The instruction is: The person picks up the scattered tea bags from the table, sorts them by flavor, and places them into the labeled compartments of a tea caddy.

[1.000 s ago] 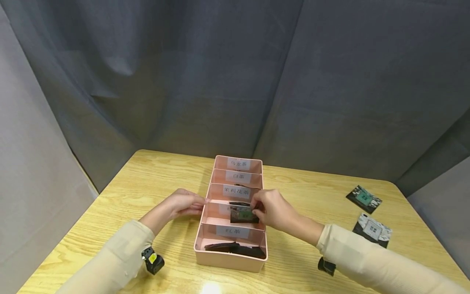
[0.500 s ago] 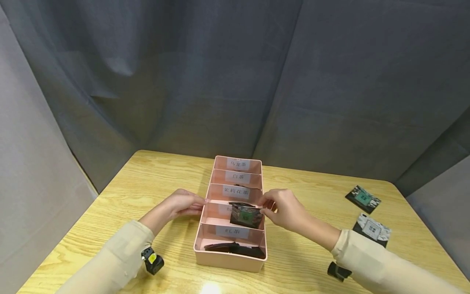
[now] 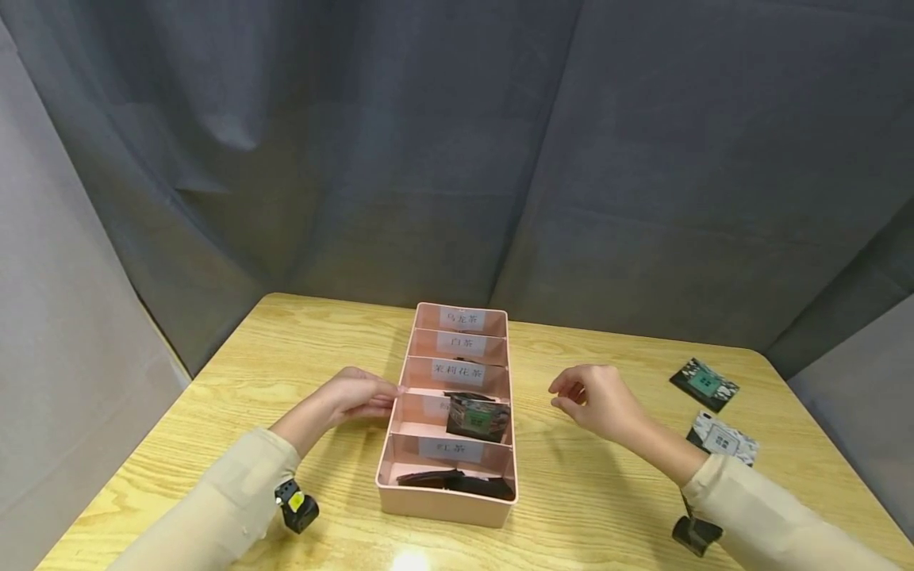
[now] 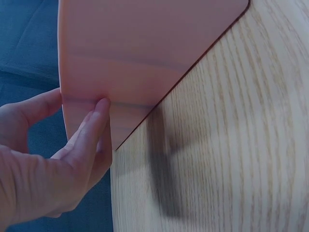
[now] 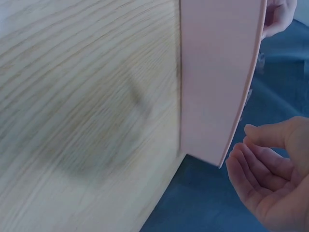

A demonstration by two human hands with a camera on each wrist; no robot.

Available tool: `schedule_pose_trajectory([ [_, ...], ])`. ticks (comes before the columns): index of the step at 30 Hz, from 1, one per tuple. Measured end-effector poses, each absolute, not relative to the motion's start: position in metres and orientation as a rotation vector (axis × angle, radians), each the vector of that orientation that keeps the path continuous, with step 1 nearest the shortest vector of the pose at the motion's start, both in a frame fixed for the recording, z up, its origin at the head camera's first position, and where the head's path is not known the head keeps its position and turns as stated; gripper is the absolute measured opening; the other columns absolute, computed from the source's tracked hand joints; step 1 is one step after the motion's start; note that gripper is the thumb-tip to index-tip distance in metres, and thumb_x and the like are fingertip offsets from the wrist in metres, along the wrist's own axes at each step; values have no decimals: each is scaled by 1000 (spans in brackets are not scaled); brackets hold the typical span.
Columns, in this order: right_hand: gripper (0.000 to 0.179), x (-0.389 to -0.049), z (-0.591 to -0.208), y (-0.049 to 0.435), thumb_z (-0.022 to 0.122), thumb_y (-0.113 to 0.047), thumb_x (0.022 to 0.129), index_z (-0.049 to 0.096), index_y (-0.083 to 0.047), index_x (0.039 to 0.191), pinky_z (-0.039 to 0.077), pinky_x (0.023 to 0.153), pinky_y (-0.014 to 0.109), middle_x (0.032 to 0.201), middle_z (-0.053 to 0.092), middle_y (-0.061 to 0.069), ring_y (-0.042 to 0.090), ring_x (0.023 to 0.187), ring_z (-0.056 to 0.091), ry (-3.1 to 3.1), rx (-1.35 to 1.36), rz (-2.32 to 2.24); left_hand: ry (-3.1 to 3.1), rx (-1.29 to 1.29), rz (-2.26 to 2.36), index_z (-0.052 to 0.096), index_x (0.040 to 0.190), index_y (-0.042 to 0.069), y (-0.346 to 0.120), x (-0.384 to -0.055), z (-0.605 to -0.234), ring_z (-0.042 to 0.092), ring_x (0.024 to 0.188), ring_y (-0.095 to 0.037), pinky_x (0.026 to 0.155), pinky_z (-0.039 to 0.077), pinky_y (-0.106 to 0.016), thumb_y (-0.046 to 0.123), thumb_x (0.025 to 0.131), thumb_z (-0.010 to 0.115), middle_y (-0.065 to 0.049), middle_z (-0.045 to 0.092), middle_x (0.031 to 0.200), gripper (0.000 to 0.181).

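A long pink box, split by dividers into several labelled compartments, stands on the table. My left hand holds its left wall: in the left wrist view, fingers lie against the outer face and one digit meets the rim. A dark tea sachet with a green label leans upright in the second compartment from the front. Right of the box, my right hand hovers with loosely curled fingers, holding nothing; the right wrist view shows its thumb close to the fingertips.
Dark sachets lie in the front compartment, and others show partly farther back. To the right on the table lie a green-labelled sachet and a white-labelled one, partly behind the right forearm. A grey curtain hangs behind.
My right hand has let go of the green-labelled sachet and moved right, away from the box. The sachet now leans in its compartment. My left hand has stayed in place.
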State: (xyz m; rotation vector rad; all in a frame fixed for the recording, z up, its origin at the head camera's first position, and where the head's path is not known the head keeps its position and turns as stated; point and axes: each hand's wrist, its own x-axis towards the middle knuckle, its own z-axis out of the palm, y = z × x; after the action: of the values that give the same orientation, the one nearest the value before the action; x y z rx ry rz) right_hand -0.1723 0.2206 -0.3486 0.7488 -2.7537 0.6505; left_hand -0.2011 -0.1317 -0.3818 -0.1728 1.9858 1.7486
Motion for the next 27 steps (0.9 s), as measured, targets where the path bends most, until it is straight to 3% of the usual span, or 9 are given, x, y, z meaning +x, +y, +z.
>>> schedule_pose_trajectory([
  [10, 5, -175, -352, 216, 75, -5, 79, 72, -7, 82, 55, 55, 16, 70, 70, -1, 3, 62, 61, -2774, 796, 713, 1987, -176, 1753, 58, 116, -17, -133, -201, -383, 71, 92, -18, 85, 62, -32, 7, 90, 63, -21, 71, 108, 36],
  [20, 6, -176, -349, 194, 76, -4, 78, 72, -5, 82, 57, 55, 18, 73, 71, 1, 3, 62, 62, -2736, 886, 762, 1983, -165, 1749, 60, 114, -16, -132, -201, -383, 71, 89, -16, 89, 60, -34, 7, 89, 64, -19, 73, 104, 34],
  [27, 5, -176, -348, 191, 75, -2, 78, 71, -2, 82, 59, 55, 25, 73, 71, 3, 3, 62, 61, -2723, 912, 784, 1979, -165, 1751, 59, 114, -16, -132, -201, -382, 71, 89, -16, 88, 61, -34, 7, 90, 64, -19, 73, 104, 34],
])
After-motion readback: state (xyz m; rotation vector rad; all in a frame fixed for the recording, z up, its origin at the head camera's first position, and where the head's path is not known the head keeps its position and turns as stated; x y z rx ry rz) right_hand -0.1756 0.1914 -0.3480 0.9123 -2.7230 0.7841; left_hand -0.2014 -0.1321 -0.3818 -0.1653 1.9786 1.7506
